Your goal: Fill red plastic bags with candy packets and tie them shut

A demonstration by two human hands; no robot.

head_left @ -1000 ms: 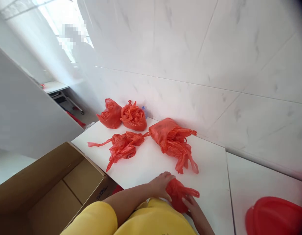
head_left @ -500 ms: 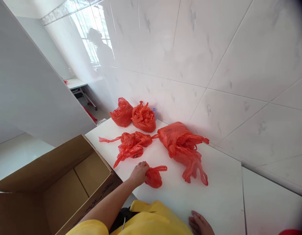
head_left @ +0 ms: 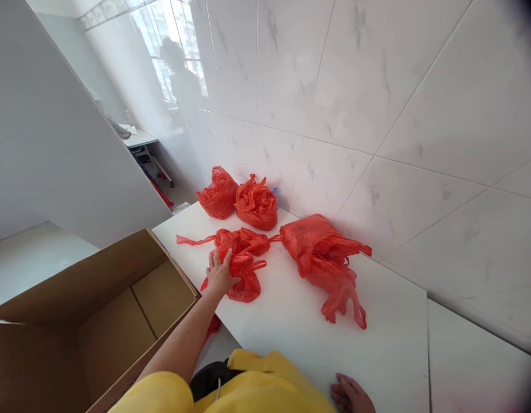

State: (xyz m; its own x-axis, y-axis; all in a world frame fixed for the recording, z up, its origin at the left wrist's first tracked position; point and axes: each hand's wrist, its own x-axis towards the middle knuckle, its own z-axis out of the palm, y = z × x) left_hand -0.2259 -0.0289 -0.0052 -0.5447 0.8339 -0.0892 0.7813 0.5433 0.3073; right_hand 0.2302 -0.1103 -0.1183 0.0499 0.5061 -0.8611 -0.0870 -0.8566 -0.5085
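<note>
Cardboard box [head_left: 106, 275] sits far left. Left hand [head_left: 219, 277], fingers splayed, released, lies over knotted red bags [head_left: 252, 242] on white table [head_left: 300, 332]; small red bag [head_left: 247, 288] by its thumb. Larger red bag [head_left: 311, 244] lies rightward. Right hand [head_left: 354, 396] rests unclenched, near side.

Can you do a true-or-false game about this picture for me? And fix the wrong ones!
1. The left hand has its fingers spread over red bags. True.

2. The cardboard box is shut tight. False: it is open.

3. The right hand is apart from the bags. True.

4. The person's shirt is green. False: it is yellow.

5. The table is black. False: its top is white.
</note>
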